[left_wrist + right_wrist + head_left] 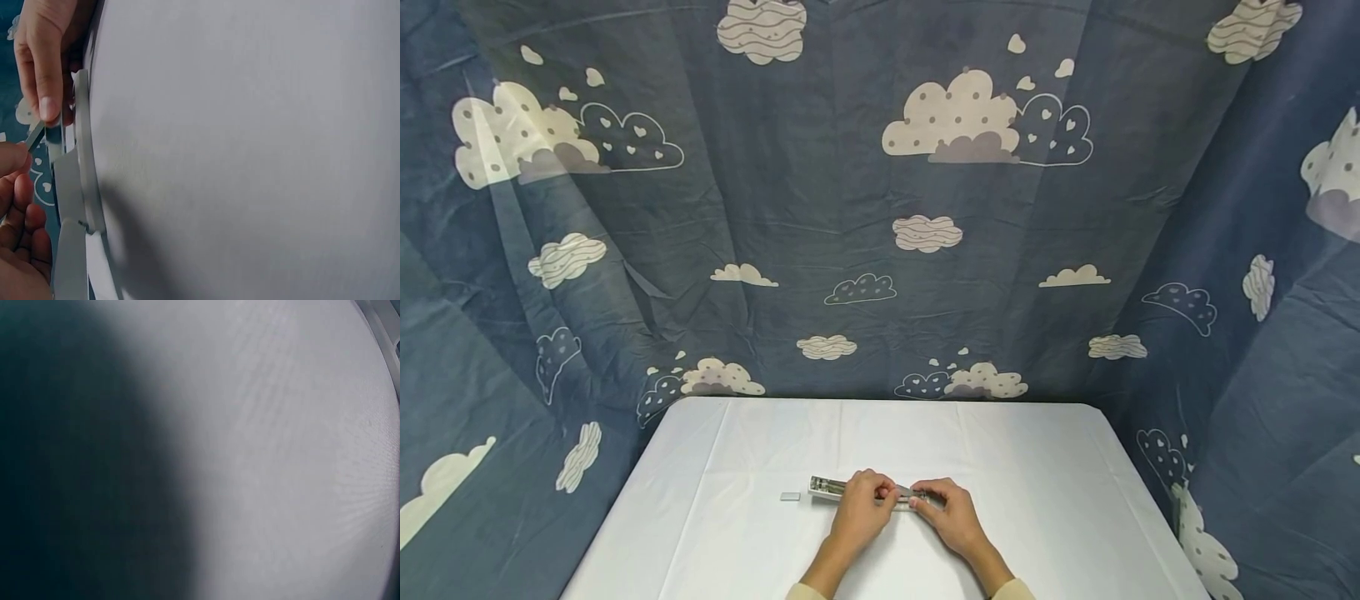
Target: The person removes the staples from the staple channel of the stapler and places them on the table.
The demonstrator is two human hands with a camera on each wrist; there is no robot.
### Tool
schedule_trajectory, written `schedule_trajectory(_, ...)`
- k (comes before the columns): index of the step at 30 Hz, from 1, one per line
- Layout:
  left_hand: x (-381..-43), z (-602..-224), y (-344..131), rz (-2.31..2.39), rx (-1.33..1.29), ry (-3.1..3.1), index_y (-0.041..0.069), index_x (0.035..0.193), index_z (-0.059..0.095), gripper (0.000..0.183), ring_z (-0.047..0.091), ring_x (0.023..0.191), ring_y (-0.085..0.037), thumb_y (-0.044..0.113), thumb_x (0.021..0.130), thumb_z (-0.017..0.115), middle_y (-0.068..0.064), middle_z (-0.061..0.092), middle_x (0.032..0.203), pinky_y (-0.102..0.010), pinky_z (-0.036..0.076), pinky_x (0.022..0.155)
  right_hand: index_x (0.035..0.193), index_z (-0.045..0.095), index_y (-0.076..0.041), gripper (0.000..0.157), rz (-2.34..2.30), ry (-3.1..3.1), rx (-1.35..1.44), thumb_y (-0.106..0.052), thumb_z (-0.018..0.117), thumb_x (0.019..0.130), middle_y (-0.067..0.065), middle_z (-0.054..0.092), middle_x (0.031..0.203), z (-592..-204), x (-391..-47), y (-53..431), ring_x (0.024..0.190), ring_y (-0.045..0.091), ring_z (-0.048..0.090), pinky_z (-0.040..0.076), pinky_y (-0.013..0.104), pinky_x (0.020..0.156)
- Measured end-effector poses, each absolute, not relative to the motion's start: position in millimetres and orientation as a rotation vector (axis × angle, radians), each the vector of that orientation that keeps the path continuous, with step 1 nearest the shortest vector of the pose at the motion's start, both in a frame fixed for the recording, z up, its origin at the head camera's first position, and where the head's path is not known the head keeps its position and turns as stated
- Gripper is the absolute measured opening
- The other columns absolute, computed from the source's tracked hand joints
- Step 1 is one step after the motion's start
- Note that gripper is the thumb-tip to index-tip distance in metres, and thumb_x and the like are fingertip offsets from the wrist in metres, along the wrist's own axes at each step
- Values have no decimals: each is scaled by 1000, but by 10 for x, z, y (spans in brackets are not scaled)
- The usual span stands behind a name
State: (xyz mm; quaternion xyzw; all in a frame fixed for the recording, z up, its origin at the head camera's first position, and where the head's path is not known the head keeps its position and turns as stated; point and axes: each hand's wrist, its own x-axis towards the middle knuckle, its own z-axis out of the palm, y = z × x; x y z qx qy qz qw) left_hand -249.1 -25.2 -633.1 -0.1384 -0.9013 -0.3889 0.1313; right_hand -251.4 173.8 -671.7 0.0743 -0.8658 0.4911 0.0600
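Observation:
A grey-and-white stapler lies opened out lengthwise across the white table, its metal channel showing at the left end. My left hand is above its middle, and in the left wrist view its thumb and fingertip pinch a thin strip of staples. At the stapler's right part, my right hand grips it between thumb and fingers. The strip's far end meets the right fingertips. A short grey strip of staples lies left of the stapler. The right hand is out of the right wrist view.
The white table has rounded back corners. Dark blue cloth with cloud prints hangs behind it and at both sides. A blurred dark shape covers the left of the right wrist view.

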Motion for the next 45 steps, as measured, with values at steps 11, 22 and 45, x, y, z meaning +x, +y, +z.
schedule_trajectory(11,-2498,-6198,-407,-1181,-407,-2558,17,84,77,5,49,71,-6,18,87,81,13,58,73,-21,40,68,103,79,-29,23,1482,-2615,206,-30,87,81,-15,75,102,-6674,-2519,1732,102,7,64,52,31,98)
schedule_trajectory(22,-2536,-6101,-619,-1211,-339,-2465,20,84,76,7,56,75,-7,19,88,81,14,62,76,-23,44,72,103,78,-31,22,1478,-2659,186,-37,84,83,-15,74,104,-6695,-2514,1725,105,9,63,52,35,101)
schedule_trajectory(45,-2450,-6030,-1071,-1304,-228,-2369,20,86,78,5,56,77,-3,18,88,82,16,64,80,-23,50,72,104,78,-31,23,1466,-2665,168,-37,84,83,-14,73,105,-6705,-2505,1712,108,11,63,51,38,104)
